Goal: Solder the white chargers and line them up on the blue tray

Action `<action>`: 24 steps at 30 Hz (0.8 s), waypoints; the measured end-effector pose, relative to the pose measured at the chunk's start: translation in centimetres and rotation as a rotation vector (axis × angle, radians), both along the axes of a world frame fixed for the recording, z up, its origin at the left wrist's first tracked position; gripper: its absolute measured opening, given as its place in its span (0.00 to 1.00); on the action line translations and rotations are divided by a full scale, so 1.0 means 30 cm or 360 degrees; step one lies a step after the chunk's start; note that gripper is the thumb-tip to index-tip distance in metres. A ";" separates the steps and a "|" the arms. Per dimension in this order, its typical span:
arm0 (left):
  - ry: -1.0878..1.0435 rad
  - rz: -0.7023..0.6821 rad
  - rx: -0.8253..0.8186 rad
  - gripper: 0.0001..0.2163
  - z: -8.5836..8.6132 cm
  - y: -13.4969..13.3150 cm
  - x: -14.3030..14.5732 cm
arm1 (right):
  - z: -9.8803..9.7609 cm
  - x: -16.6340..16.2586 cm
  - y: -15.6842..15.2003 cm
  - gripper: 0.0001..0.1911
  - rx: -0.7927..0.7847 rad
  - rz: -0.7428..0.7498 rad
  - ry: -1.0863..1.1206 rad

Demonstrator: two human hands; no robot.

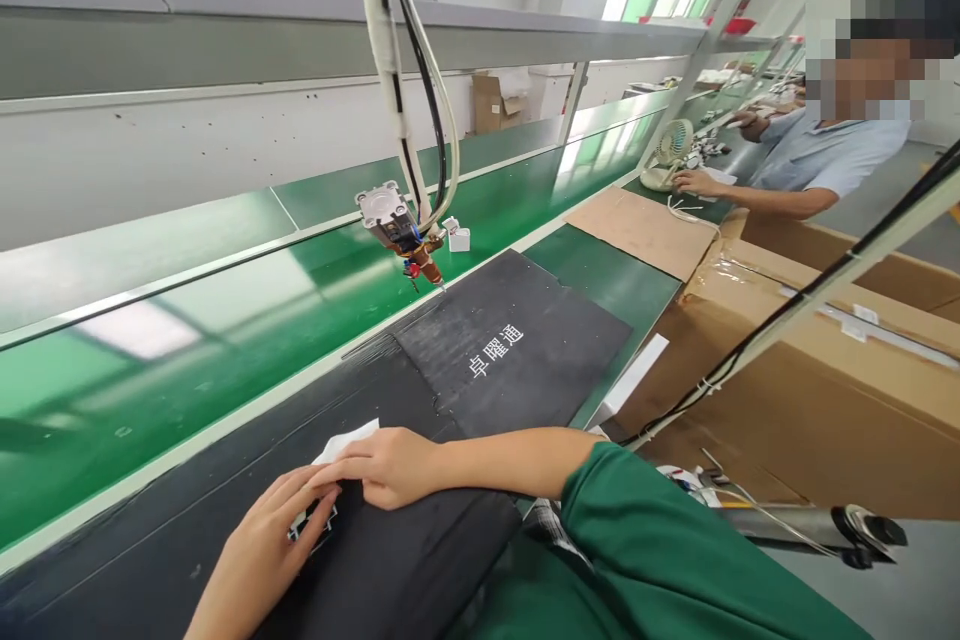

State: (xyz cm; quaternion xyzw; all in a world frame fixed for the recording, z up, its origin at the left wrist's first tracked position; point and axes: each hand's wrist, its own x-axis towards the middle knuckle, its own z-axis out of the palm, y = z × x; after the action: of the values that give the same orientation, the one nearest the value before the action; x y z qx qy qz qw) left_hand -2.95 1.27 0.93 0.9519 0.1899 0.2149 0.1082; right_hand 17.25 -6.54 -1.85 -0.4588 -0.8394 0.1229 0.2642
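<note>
My left hand (274,540) rests on the black mat (517,350) at the bench's near edge, its fingers curled around a small white and dark part (311,523) that is mostly hidden. My right hand (386,465), in a green sleeve, crosses over from the right. Its fingers are pressed together on a white piece of paper or cloth (349,440) lying on the mat. The two hands touch at the fingertips.
A tool head (401,230) on white and black hoses hangs over the green conveyor belt (187,340), beside a small white box (458,237). Large cardboard boxes (810,370) stand on the right. A co-worker's hand (697,182) rests near a small fan (671,150) farther down the line.
</note>
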 end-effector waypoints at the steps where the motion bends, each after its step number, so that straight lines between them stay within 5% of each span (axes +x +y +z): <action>1: 0.0050 0.0053 -0.0043 0.14 0.015 0.009 -0.006 | -0.002 0.001 0.003 0.26 -0.0019 -0.0009 0.0014; 7: 0.0466 0.0478 -0.0278 0.18 0.146 0.072 0.042 | 0.009 0.001 0.010 0.32 -0.0217 -0.0098 0.0303; 12: 0.0538 0.0436 -0.0581 0.23 0.225 0.190 0.205 | 0.022 0.005 0.008 0.33 -0.0296 -0.0284 0.0607; 18: 0.0351 0.0495 -0.0665 0.21 0.198 0.362 0.499 | 0.006 0.005 0.015 0.20 -0.0271 -0.0125 0.0599; 24: 0.0190 0.0634 -0.0702 0.31 0.131 0.449 0.872 | -0.012 0.003 0.024 0.14 -0.0288 -0.0063 0.0543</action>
State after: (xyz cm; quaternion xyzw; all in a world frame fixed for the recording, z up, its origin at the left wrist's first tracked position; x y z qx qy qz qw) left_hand 23.21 14.73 4.85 0.8603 0.4210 0.1291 0.2568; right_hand 17.33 -5.82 -2.22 -0.4695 -0.7588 0.2687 0.3627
